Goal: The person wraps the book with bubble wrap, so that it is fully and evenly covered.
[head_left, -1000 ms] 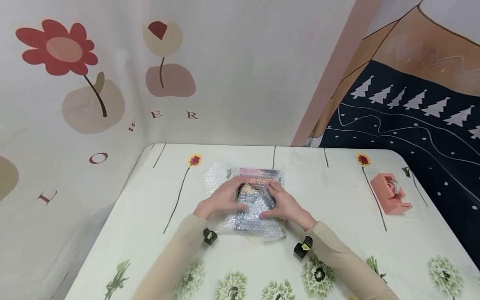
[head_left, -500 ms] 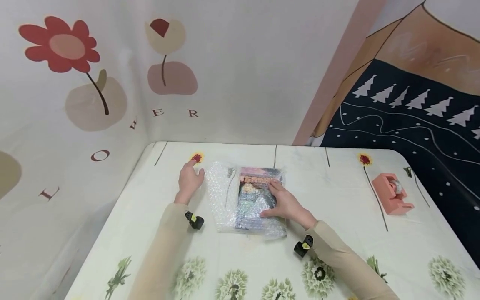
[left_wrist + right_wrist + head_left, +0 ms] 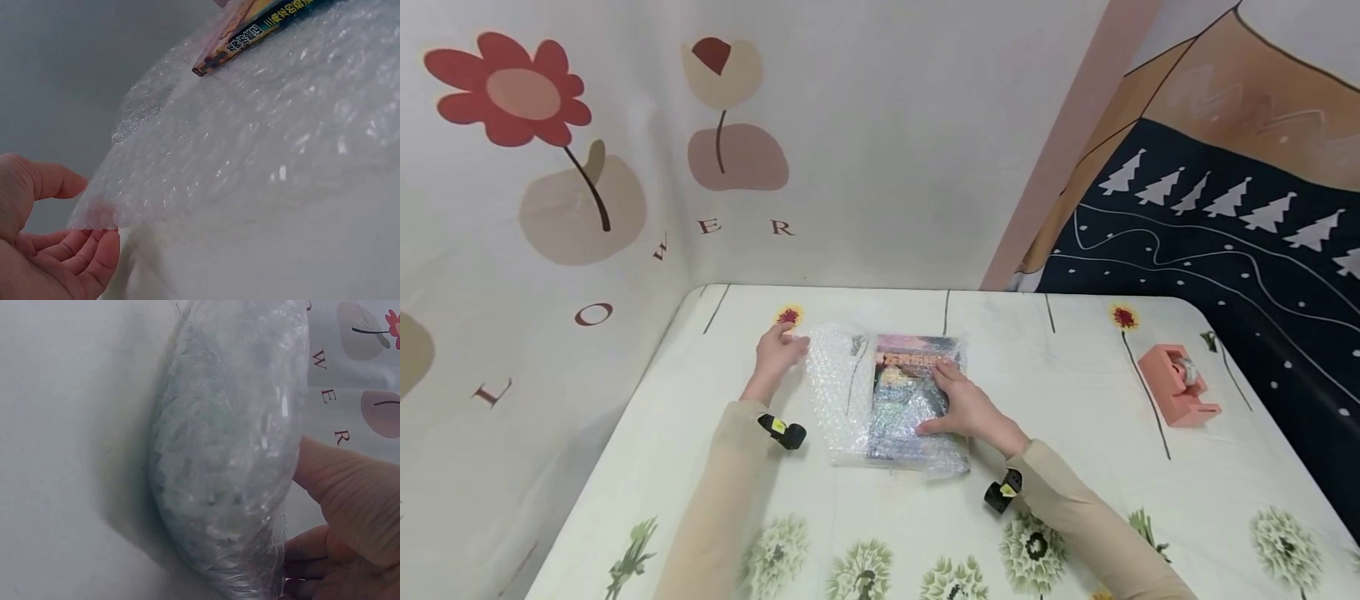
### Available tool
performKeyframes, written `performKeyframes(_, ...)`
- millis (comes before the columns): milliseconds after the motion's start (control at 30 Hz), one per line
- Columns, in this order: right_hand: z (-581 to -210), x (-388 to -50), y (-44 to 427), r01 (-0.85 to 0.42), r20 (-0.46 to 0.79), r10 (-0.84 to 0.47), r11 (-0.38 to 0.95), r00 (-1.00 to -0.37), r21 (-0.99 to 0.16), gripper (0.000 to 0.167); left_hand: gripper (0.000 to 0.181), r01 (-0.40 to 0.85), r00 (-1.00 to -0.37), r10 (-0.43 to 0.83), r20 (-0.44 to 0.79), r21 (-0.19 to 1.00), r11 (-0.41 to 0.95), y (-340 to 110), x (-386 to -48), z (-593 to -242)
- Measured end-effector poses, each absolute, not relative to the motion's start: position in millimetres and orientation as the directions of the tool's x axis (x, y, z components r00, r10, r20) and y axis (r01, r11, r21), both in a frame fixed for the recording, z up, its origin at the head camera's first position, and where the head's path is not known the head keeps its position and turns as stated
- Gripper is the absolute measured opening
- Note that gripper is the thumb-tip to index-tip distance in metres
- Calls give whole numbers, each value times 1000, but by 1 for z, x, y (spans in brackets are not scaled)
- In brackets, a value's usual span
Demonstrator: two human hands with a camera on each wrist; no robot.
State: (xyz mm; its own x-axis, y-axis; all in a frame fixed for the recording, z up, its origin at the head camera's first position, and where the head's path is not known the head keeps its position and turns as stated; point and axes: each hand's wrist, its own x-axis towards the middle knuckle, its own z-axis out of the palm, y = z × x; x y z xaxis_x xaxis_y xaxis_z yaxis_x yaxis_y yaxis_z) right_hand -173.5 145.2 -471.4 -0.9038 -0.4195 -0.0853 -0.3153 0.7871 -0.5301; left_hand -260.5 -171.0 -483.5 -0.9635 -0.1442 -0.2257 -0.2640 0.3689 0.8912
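Note:
A book (image 3: 912, 392) with a colourful cover lies on the table under bubble wrap (image 3: 838, 392), whose single-layer flap spreads to the left. My left hand (image 3: 775, 357) is at the flap's upper left corner. In the left wrist view the fingers (image 3: 94, 253) curl beneath the wrap's edge and the thumb (image 3: 59, 181) is at the edge from above. My right hand (image 3: 973, 408) rests on the wrapped book's right part, thumb and fingers spread. The right wrist view has the bulging wrap (image 3: 231, 450) beside that hand; some fingertips are hidden there.
A pink tape dispenser (image 3: 1176, 387) with a clear roll stands at the table's right. The flower-printed tablecloth (image 3: 1060, 367) meets hanging printed curtains at the back and left. A dark tree-patterned cloth (image 3: 1210, 242) hangs at the right.
My left hand has left the book, moved left to the flap's far corner and brought its fingers to the edge. The right hand stays on the wrapped book.

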Motion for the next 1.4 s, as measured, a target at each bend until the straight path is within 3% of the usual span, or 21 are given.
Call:
performKeyframes(167, -472, -174, 145, -316, -83, -420, 787, -904, -530, 103, 55, -338, -939, -151, -308, 903, 265, -170, -258, -480)
performKeyframes(500, -471, -174, 145, -308, -91, -417, 786, -905, -537, 103, 30, -349, -936, -146, -321, 899, 263, -169, -255, -474)
performKeyframes(1067, -471, -174, 144, -307, -96, -418, 787, -903, -535, 103, 23, -266, -963, -92, -252, 946, 188, -149, -255, -450)
performKeyframes(1400, -470, -173, 144, -295, -104, -408, 792, -907, -535, 102, 23, -170, -985, 21, -174, 977, 126, -121, -248, -430)
